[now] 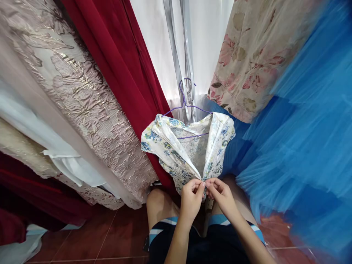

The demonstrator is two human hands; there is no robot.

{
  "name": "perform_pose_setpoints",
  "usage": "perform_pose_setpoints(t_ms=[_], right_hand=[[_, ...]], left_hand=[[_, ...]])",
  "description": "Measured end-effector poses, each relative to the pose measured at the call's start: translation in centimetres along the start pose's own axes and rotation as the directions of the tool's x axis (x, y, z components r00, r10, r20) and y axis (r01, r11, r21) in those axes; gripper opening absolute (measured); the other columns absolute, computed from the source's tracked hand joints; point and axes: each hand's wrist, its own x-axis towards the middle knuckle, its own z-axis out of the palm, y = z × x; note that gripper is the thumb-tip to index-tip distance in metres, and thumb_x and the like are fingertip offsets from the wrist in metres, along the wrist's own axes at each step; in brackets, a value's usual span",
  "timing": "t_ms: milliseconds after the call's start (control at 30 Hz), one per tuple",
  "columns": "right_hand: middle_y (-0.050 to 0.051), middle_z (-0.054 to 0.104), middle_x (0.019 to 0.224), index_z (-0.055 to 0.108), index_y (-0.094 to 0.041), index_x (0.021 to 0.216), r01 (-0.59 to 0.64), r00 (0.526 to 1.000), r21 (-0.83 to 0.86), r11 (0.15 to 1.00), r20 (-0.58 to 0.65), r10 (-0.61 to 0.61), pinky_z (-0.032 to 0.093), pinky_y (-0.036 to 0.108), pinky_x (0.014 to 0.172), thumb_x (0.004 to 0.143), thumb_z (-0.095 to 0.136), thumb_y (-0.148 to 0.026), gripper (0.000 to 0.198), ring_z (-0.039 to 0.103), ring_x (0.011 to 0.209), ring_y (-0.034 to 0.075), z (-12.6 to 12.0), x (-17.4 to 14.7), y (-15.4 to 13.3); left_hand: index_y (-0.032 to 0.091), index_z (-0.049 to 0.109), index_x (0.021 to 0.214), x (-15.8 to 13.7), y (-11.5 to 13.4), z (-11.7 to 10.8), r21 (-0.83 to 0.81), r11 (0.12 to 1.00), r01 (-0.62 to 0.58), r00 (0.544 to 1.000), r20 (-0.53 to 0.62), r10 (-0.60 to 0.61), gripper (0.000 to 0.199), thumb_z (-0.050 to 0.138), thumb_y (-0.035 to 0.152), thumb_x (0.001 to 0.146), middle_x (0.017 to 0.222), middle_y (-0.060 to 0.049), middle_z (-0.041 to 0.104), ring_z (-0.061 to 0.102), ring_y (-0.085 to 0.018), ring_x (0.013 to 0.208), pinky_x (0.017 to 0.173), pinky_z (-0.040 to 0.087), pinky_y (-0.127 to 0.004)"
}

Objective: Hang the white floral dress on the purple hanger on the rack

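Observation:
A white sleeveless blouse with blue and yellow flowers (170, 154) hangs on a thin purple wire hanger (183, 105) in front of me. Its front edges part in a V at the neck and meet where my hands are. My left hand (191, 198) pinches one front edge of the blouse between thumb and fingers. Close beside it, my right hand (221, 194) pinches the other edge. The fingertips nearly touch, and whatever small fastening lies between them is hidden. Below the hands, the lower part of the blouse drops out of sight between my knees.
Long garments hang all around: a dark red cloth (123, 55), a pink brocade (82, 84), white fabric with grey ribbons (176, 44), a beige floral piece (247, 66) and blue tulle (302, 146). Red floor tiles (121, 234) show below.

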Motion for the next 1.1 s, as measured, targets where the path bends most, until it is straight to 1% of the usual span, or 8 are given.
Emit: perform_pose_setpoints(t_ms=[167,433,600,700,800,933,1033,1100], right_hand=[[-0.003,0.050,0.056,0.063,-0.017,0.083,0.040,0.999,-0.041,0.998,-0.002,-0.040,0.034,0.024,0.050,0.085,0.067,-0.050,0.033,0.043,0.051,0.011,0.4,-0.7,-1.7],[-0.004,0.043,0.053,0.059,-0.017,0.069,0.044,0.997,-0.135,0.990,-0.055,-0.052,0.029,0.024,0.048,0.080,0.072,-0.045,0.033,0.037,0.050,0.010,0.9,-0.5,-2.9],[-0.004,0.044,0.051,0.051,-0.019,0.064,0.071,0.997,-0.300,0.951,-0.019,-0.081,0.032,0.024,0.049,0.085,0.064,-0.038,0.031,0.041,0.050,0.012,1.1,-0.1,-3.4],[-0.003,0.048,0.052,0.054,-0.020,0.066,0.100,0.992,-0.460,0.882,-0.023,-0.125,0.032,0.025,0.049,0.085,0.061,-0.034,0.025,0.043,0.050,0.012,1.0,0.1,-3.4],[-0.003,0.050,0.053,0.058,-0.020,0.069,0.125,0.985,-0.548,0.827,-0.032,-0.170,0.031,0.025,0.049,0.084,0.061,-0.031,0.020,0.044,0.050,0.013,1.2,0.4,-3.2],[-0.004,0.047,0.054,0.058,-0.020,0.068,0.134,0.980,-0.529,0.838,-0.056,-0.193,0.032,0.025,0.051,0.083,0.062,-0.030,0.019,0.043,0.051,0.013,1.8,0.7,-2.7],[-0.004,0.046,0.054,0.059,-0.019,0.068,0.131,0.976,-0.490,0.862,-0.089,-0.198,0.032,0.024,0.052,0.084,0.062,-0.030,0.019,0.042,0.053,0.012,2.2,0.7,-2.4],[-0.004,0.044,0.054,0.060,-0.018,0.068,0.123,0.978,-0.434,0.892,-0.102,-0.184,0.031,0.024,0.051,0.084,0.062,-0.031,0.021,0.040,0.052,0.012,2.2,0.7,-2.2]], left_hand=[[0.017,0.065,0.085,-1.3,1.9,-0.2,0.127,0.990,-0.067,0.997,0.033,0.064,0.023,0.055,0.036,0.094,0.063,-0.001,0.059,0.055,-0.014,0.059,0.058,0.040,-0.023],[0.021,0.064,0.086,-1.9,2.6,-0.9,0.294,0.944,-0.154,0.988,0.068,0.140,0.020,0.048,0.028,0.097,0.064,-0.001,0.059,0.056,-0.015,0.060,0.059,0.038,-0.023],[0.021,0.067,0.092,-2.1,2.9,-1.0,0.222,0.965,-0.141,0.989,0.066,0.130,0.021,0.048,0.027,0.096,0.067,-0.003,0.062,0.059,-0.017,0.062,0.060,0.042,-0.025],[0.022,0.068,0.100,-2.3,3.1,-0.8,0.098,0.991,-0.094,0.994,0.056,0.089,0.019,0.050,0.028,0.095,0.084,-0.007,0.069,0.065,-0.021,0.078,0.067,0.047,-0.026],[0.022,0.065,0.108,-2.3,2.9,-0.8,0.070,0.994,-0.079,0.996,0.047,0.076,0.021,0.049,0.027,0.096,0.099,-0.008,0.070,0.066,-0.023,0.091,0.075,0.049,-0.028],[0.021,0.065,0.100,-1.9,2.0,-1.1,0.137,0.984,-0.117,0.993,0.004,0.117,0.018,0.047,0.024,0.096,0.094,-0.007,0.069,0.065,-0.021,0.085,0.075,0.048,-0.028],[0.020,0.062,0.092,-1.3,1.1,-1.3,0.217,0.967,-0.132,0.982,-0.102,0.157,0.009,0.053,0.023,0.092,0.087,-0.006,0.067,0.063,-0.019,0.080,0.071,0.047,-0.027],[0.020,0.061,0.094,-1.0,0.7,-1.3,0.254,0.959,-0.127,0.970,-0.170,0.173,0.007,0.060,0.023,0.088,0.087,-0.005,0.066,0.061,-0.018,0.076,0.068,0.047,-0.026]])
